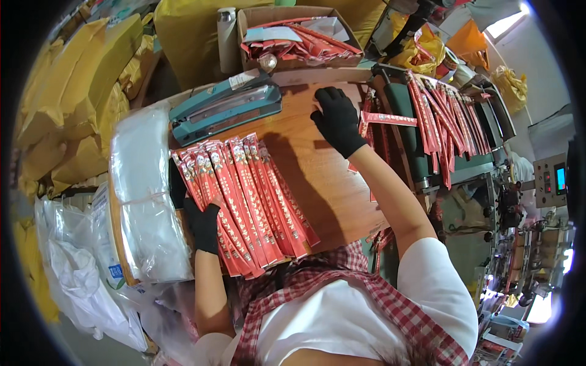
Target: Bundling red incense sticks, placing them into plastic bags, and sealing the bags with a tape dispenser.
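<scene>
My left hand (204, 224), in a black half-finger glove, grips the left side of a spread pile of long, slim red printed packets (247, 195). Its thumb shows against them, while the other fingers are mostly hidden. The packets lie side by side, slightly fanned, at the near left of the brown wooden table (323, 177). My right hand (339, 121), also black-gloved, is over the table's far right with its fingers apart and no packet visible in it. Close to its right, a single red packet (390, 119) lies crosswise toward a green conveyor belt (400, 113).
Beyond the pile sits a teal long-arm stapler (226, 113). Clear plastic bags (143, 189) are stacked at the left edge. A cardboard box (299, 63) of red packets stands at the back. More packets (442, 116) rest on the belt machine, with a control panel (551, 180) farther right.
</scene>
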Motion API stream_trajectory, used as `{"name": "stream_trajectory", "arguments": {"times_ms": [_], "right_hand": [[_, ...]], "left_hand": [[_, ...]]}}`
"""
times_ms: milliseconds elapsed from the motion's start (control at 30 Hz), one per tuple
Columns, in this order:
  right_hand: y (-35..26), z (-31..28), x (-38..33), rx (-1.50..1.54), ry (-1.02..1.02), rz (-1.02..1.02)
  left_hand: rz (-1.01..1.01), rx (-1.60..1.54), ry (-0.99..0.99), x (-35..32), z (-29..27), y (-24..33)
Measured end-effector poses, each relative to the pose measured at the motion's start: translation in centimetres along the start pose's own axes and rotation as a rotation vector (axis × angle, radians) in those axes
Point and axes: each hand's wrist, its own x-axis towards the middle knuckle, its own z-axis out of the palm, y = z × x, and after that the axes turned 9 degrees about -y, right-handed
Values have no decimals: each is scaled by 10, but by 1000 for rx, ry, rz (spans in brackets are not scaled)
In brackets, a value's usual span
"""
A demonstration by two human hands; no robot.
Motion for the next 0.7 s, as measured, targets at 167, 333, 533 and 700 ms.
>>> {"name": "stream_trajectory", "arguments": {"times_ms": [167, 333, 533, 700], "right_hand": [[-34, 40, -50, 368, -350, 413], [-132, 90, -52, 762, -644, 427], [-115, 76, -104, 1885, -597, 333], [-118, -16, -89, 1775, -433, 276]], "left_hand": [[-49, -29, -70, 6, 3, 4], [50, -57, -468, 30, 9, -17], [-220, -451, -435, -17, 66, 4], [-151, -508, -389, -44, 74, 87]]}}
